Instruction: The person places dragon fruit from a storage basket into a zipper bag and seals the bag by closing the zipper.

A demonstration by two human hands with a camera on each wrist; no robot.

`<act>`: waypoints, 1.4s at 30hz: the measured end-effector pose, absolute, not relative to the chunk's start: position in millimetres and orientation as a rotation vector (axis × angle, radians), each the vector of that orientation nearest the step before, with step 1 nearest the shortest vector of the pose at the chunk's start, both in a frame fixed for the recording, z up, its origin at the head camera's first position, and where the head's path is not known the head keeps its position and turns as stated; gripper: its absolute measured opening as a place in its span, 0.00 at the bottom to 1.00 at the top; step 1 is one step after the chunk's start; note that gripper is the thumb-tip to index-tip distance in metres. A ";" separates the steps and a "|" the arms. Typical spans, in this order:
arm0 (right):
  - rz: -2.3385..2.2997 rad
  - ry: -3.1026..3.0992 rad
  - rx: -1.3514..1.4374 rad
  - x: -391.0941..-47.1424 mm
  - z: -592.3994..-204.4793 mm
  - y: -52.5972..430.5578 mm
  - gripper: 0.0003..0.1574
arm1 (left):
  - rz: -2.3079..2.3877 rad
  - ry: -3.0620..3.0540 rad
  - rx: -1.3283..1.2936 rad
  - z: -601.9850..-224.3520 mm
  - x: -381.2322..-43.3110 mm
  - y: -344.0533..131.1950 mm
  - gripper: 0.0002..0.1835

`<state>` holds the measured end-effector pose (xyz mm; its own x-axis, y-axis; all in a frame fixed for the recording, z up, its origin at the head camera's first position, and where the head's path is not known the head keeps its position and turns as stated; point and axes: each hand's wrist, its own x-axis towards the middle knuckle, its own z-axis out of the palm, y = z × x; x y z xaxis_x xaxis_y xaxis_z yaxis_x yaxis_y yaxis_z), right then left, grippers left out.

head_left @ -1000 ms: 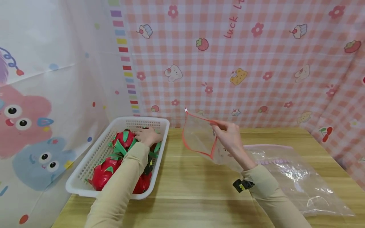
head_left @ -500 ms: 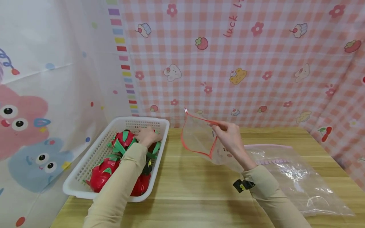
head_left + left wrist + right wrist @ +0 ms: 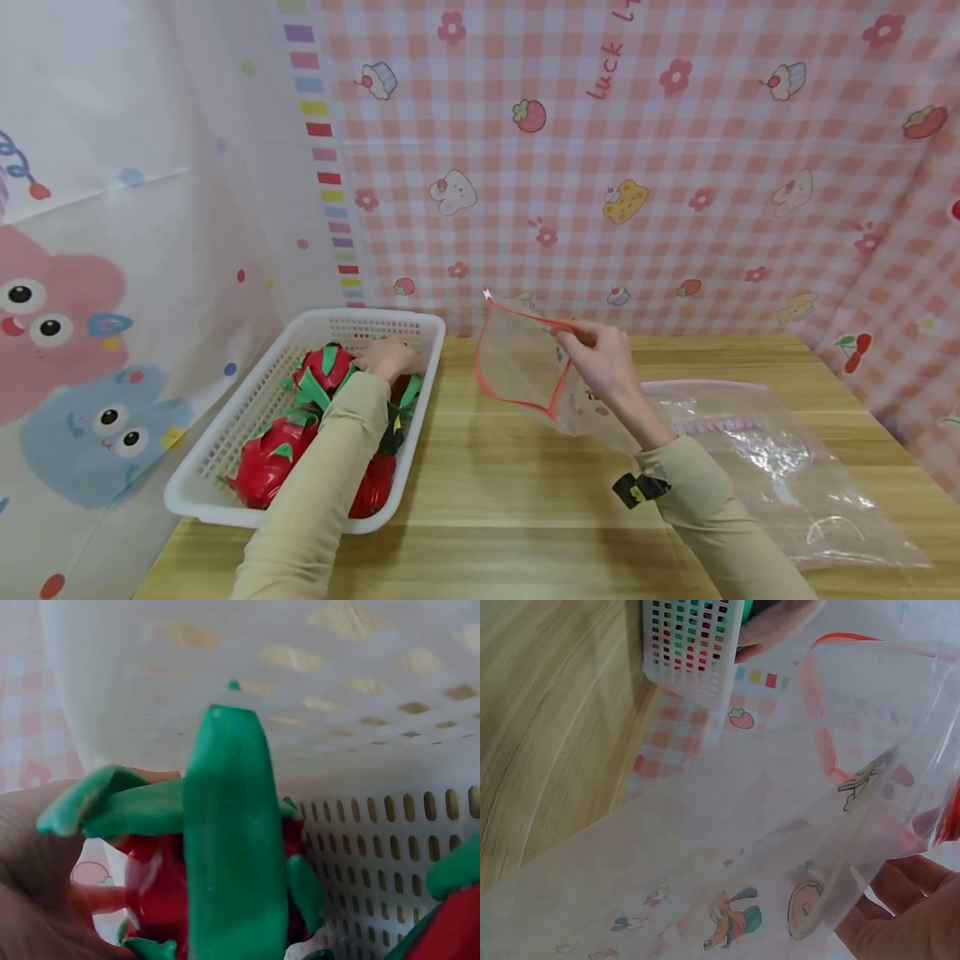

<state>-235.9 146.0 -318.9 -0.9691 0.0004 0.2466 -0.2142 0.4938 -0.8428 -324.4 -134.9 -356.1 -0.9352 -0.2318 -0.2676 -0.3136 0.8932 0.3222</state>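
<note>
Leaves (image 3: pixel 236 840) might snag the basket (image 3: pixel 390 769) while our left fingers (image 3: pixel 103 898) grip the dragon fruit (image 3: pixel 157 896); our right fingers (image 3: pixel 576 335) pinch the red-edged bag (image 3: pixel 517 354).

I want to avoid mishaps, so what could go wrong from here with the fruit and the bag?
The open red-edged bag is held by the right hand alone, so it might sag closed. The dragon fruit in the left hand sits near a side of the white basket, so its green flaps might catch.
</note>
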 end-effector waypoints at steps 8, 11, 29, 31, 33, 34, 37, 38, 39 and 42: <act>1.448 -2.534 0.173 -237.5 -319.0 146.4 0.20 | 0.563 3.004 -0.444 -362.1 -322.5 -136.7 0.37; 1.472 -2.537 0.165 -236.9 -319.0 148.1 0.20 | 0.583 3.031 -0.444 -362.6 -321.5 -137.7 0.33; 1.458 -2.535 0.178 -235.4 -316.6 146.6 0.20 | 0.510 2.972 -0.217 -368.3 -312.6 -141.6 0.51; 1.455 -2.537 0.178 -235.4 -316.2 146.4 0.20 | 0.528 2.995 -0.220 -370.2 -313.1 -141.2 0.49; 1.459 -2.539 0.170 -235.5 -315.7 146.3 0.20 | 0.570 3.012 -0.232 -369.3 -312.9 -140.7 0.48; 1.465 -2.539 0.165 -235.4 -315.5 146.2 0.20 | 0.589 3.020 -0.237 -369.0 -313.0 -140.6 0.48; 1.478 -2.541 0.159 -235.2 -315.2 146.3 0.20 | 0.634 3.035 -0.248 -367.8 -312.8 -139.6 0.47; 1.483 -2.541 0.157 -235.0 -315.0 146.3 0.20 | 0.646 3.043 -0.249 -367.1 -312.6 -138.9 0.47; 1.482 -2.542 0.160 -235.0 -315.0 146.5 0.20 | 0.655 3.053 -0.249 -366.1 -312.5 -138.2 0.47; 1.468 -2.541 0.161 -235.1 -314.5 147.1 0.20 | 0.708 3.119 -0.208 -361.5 -312.7 -136.0 0.46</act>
